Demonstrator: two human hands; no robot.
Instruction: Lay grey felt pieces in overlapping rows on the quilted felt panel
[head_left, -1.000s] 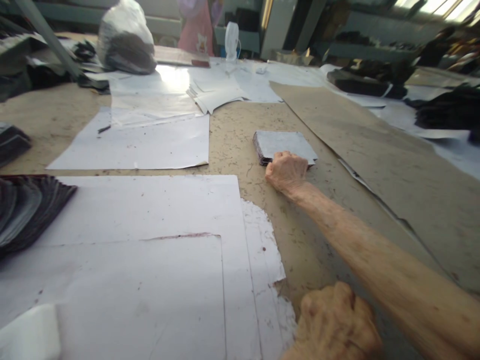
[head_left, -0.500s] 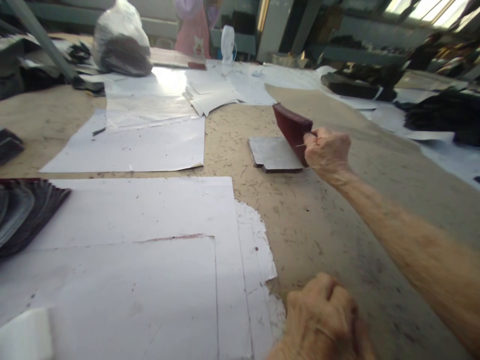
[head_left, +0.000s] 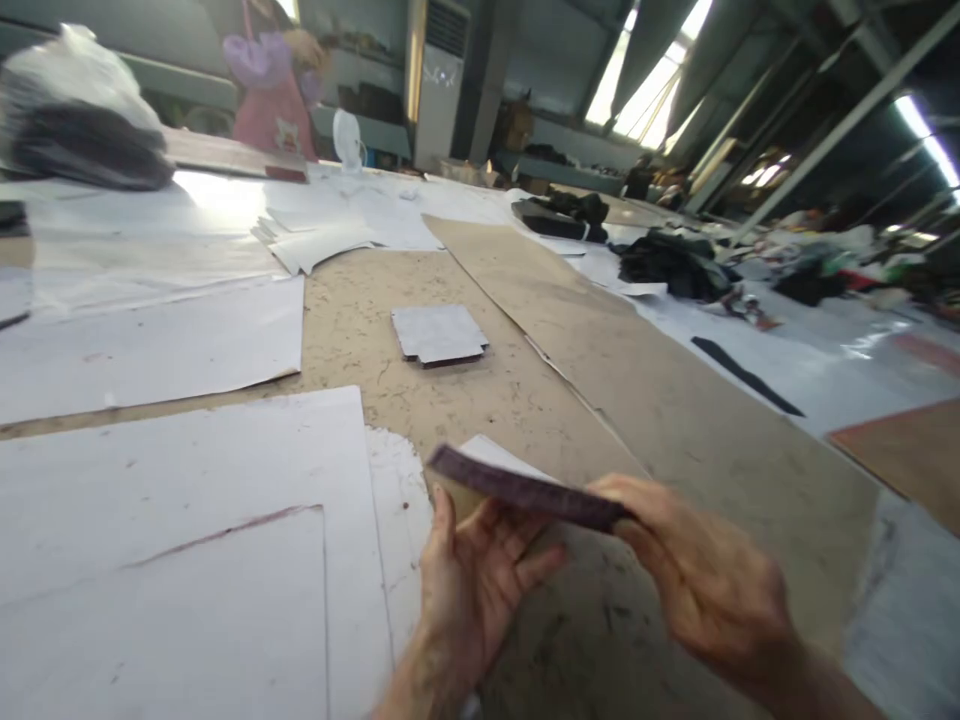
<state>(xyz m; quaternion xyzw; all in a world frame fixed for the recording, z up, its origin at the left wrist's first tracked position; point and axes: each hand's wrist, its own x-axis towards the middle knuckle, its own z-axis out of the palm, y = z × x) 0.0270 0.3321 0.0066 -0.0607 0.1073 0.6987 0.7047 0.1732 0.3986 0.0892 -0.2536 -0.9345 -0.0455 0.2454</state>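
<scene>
My right hand (head_left: 705,580) grips one end of a thin stack of dark maroon pieces (head_left: 525,487), tilted edge-on above the table. A corner of its pale upper face shows behind the dark edge. Palm up and fingers spread, my left hand (head_left: 484,570) is just below the stack's other end; whether its fingertips touch the stack I cannot tell. Farther off on the table lies another small stack (head_left: 439,332), pale grey on top with dark layered sides and notched corners.
Large white paper sheets (head_left: 187,600) cover the near left. Loose white papers (head_left: 315,240), a plastic bag of dark material (head_left: 82,120) and a small white fan (head_left: 347,140) are farther back. Dark cloth piles (head_left: 667,265) lie at right. Across the table stands a person in a pink apron (head_left: 275,115).
My right hand has brought the maroon stack back from beside the grey-topped stack, toward me. My left hand has turned palm up and opened under it. The view has swung right.
</scene>
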